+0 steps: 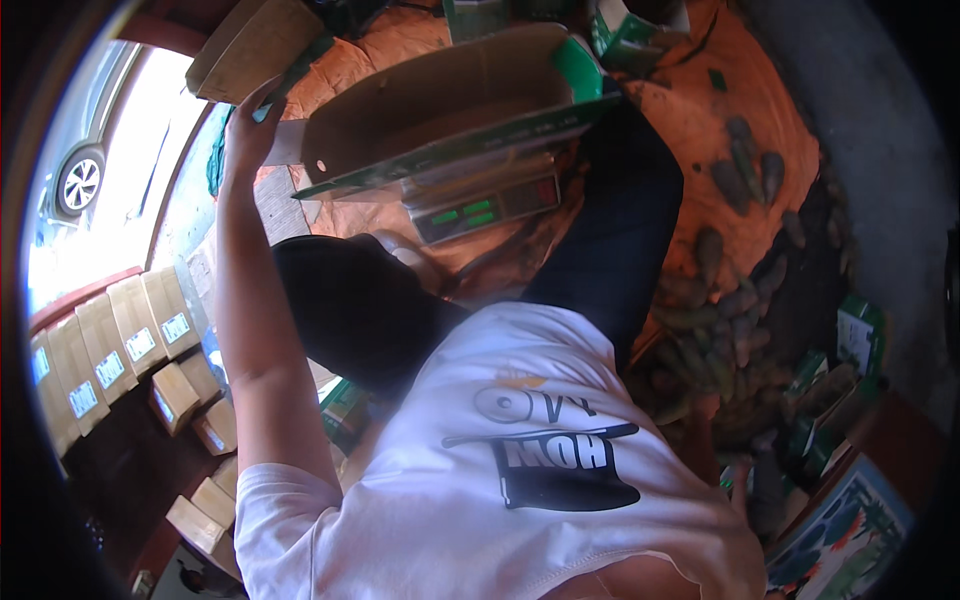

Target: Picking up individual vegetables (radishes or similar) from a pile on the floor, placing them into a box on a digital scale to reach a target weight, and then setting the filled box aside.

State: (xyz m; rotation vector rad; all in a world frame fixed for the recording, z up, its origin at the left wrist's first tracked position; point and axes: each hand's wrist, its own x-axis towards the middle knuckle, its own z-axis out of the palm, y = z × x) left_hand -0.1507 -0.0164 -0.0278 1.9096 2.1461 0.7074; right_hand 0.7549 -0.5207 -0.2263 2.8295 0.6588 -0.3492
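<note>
At the upper left, my left hand is closed at the lower edge of a tilted brown cardboard box; part of its fingers are hidden there. Right beside it stands a larger open cardboard box with green printed sides, resting over a digital scale with green lit displays. On the right, my right arm reaches down beside my body, and my right hand is dim and blurred against a pile of long, dusky tubers. Its fingers cannot be made out.
An orange sheet covers the ground, with several loose tubers on it. Brown cartons with labels stand in a row at left. Green-and-white boxes lie at right near a grey wall. A car shows outside.
</note>
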